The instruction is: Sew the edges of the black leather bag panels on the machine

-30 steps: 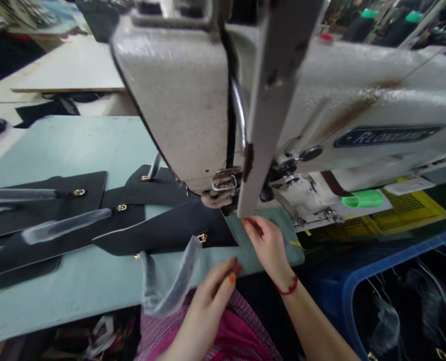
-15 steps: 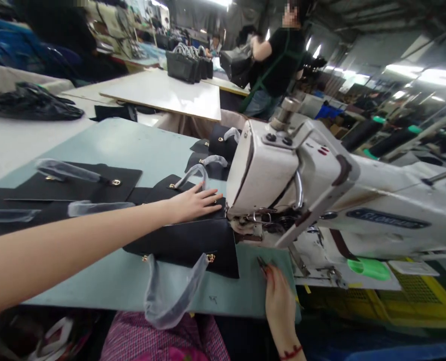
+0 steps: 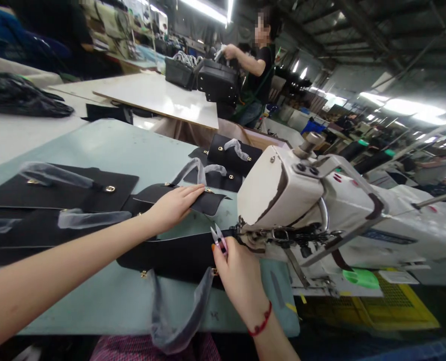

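Note:
My left hand (image 3: 176, 205) grips the near edge of a black bag panel (image 3: 211, 202), fingers together on top and thumb hidden. That panel bears a plastic-wrapped handle (image 3: 189, 170) and its right end curls up off the table. My right hand (image 3: 241, 273) holds small pink thread snips (image 3: 220, 239), blades apart and pointing up and away. Beneath it lies another black bag panel (image 3: 170, 258), whose wrapped handle (image 3: 178, 326) hangs over the table's front edge. This panel's right end lies close to the needle area of a white sewing machine (image 3: 279, 190).
More black panels with wrapped handles (image 3: 38, 193) lie at the left, and others (image 3: 234, 155) behind the machine. A pale green tabletop (image 3: 106, 140) spreads beneath. Beyond a white board (image 3: 155, 95), a person (image 3: 258, 75) carries a black bag. A yellow crate (image 3: 399, 306) stands below right.
My right hand has moved left and up with the snips, from the tabletop to over the near panel. My left fingers have closed together and the far panel has shifted away, opening a gap.

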### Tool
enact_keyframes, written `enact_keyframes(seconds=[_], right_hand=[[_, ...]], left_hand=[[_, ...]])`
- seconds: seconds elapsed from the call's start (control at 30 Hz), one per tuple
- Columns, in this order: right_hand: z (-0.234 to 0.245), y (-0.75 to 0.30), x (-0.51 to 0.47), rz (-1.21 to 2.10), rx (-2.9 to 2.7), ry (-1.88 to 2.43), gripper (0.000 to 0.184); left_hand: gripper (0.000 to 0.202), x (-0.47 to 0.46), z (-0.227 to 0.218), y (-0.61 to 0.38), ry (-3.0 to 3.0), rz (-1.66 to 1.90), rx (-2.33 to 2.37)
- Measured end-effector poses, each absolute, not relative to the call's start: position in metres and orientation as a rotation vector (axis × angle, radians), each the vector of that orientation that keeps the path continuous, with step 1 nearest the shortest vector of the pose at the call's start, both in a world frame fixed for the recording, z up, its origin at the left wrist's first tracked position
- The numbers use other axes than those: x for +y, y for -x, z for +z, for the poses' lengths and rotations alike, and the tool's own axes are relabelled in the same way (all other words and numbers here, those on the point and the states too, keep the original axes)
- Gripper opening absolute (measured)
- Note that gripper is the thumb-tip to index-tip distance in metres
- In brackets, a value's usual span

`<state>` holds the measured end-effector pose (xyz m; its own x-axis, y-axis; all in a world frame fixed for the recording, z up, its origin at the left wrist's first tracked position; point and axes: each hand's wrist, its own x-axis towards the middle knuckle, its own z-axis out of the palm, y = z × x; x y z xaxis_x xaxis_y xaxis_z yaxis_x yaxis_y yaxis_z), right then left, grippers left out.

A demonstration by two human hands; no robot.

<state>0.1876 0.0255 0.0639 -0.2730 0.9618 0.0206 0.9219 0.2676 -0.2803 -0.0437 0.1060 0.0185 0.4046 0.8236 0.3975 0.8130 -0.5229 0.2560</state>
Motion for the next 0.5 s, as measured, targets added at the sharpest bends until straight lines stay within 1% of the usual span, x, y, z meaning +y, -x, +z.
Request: enact_keyframes(seconds=[0.1,0.2,0.27,0.3,0.33,0.4,0.5], right_hand=[[0.067,-0.173,0.038,0.265,-2.373,1.779,0.016],[0.064,-0.186,0.028,0.421,-2.342,1.698,0.021],[0.054,-0.21,0.01,0.599,-2.254,1.589,0.025],[0.045,-0.225,-0.002,0.668,-2.195,1.541,0.029],[0.034,-0.242,-0.014,0.716,-2.121,1.507,0.032],[0.005,-0.274,-0.037,0.689,-1.939,1.507,0.037],[-0.042,-0.314,-0.06,0.57,-1.71,1.655,0.043]], left_hand=[[0.06,0.101,0.016,0.042,-2.574,0.808,1.501],[0.053,0.105,0.019,0.048,-2.39,0.968,1.532],[0.041,0.108,0.031,0.057,-2.112,1.214,1.682],[0.039,0.11,0.041,0.062,-1.947,1.367,1.795],[0.043,0.112,0.054,0.066,-1.784,1.544,1.909],[0.051,0.119,0.086,0.07,-1.565,1.952,2.065],[0.051,0.143,0.135,0.053,-1.56,2.494,2.008]])
